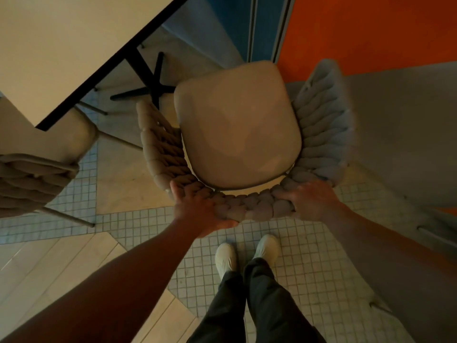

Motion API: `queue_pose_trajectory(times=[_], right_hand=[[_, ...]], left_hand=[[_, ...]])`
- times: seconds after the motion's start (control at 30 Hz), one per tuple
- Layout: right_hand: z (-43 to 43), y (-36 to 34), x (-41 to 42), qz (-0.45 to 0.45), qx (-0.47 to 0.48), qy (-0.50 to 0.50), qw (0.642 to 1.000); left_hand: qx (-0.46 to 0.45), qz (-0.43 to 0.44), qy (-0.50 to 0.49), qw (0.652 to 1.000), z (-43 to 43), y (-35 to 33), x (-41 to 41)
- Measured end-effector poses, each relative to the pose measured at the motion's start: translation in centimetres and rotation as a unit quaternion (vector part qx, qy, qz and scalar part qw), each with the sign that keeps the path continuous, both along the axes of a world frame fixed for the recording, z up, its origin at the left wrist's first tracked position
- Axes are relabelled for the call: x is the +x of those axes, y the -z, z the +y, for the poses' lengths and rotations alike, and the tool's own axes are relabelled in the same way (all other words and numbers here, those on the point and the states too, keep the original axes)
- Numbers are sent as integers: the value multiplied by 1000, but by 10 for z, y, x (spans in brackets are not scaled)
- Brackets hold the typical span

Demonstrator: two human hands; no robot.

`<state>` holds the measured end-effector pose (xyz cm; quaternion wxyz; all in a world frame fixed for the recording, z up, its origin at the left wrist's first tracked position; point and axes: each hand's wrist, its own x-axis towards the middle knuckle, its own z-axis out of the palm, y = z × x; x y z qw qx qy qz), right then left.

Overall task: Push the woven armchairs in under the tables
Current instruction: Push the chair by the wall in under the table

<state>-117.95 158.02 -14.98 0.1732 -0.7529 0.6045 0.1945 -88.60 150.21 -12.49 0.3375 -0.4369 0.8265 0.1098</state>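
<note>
Woven armchair [237,125] stands on the mosaic-tiled floor [309,256], wholly out from under the tabletop [49,45], whose dark edge runs off to its upper left. The person's left hand [197,209] and right hand [311,201] grip the braided backrest, fingers [176,188] curled over its top rim. A black cross-shaped table base [150,87] lies just beyond the chair's left armrest. A second woven armchair [32,179] sits at the left, near the tabletop's corner.

You stood in what looked like a café dining room. A pale rectangular tabletop with a black edge [49,45] sat on a black cross-footed pedestal [153,87] at eleven o'clock. A beige rope-woven armchair [237,125] stood at twelve, a matching woven armchair [32,179] at nine, on small white mosaic floor tiles [309,256], with a bright orange wall panel [371,28] at one.
</note>
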Motion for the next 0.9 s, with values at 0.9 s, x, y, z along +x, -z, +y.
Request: queue_pose_trajectory(times=[0.9], right_hand=[[30, -64, 22, -349, 32, 786, 509]], left_hand=[[97, 366, -835, 400, 25, -46, -24]])
